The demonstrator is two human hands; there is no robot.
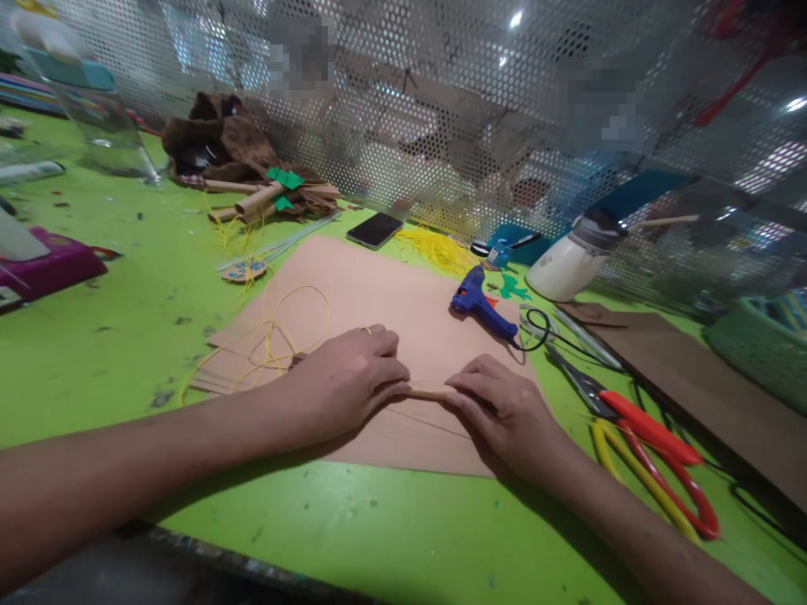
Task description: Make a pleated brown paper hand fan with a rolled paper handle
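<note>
Between my two hands stretches a thin, tight strip of brown paper (427, 393), narrow like a rolled or folded edge. My left hand (356, 365) pinches its left end, with a ring on one finger. At the other end my right hand (508, 412) is closed on it with thumb and fingers. Beneath both hands lie large sheets of brown paper (378, 286), stacked unevenly. Loose yellow string (272, 336) curls over the sheets beside my left wrist. A blue glue gun (482, 307) rests on the paper beyond my right hand.
Scissors with red handles (649, 428) lie right of my right arm, over yellow handles. Behind are a phone (374, 230), yellow strands (441, 249), a white glue bottle (571, 260) and paper rolls with green pieces (265, 197). A perforated metal screen (409, 109) borders the green table (353, 521).
</note>
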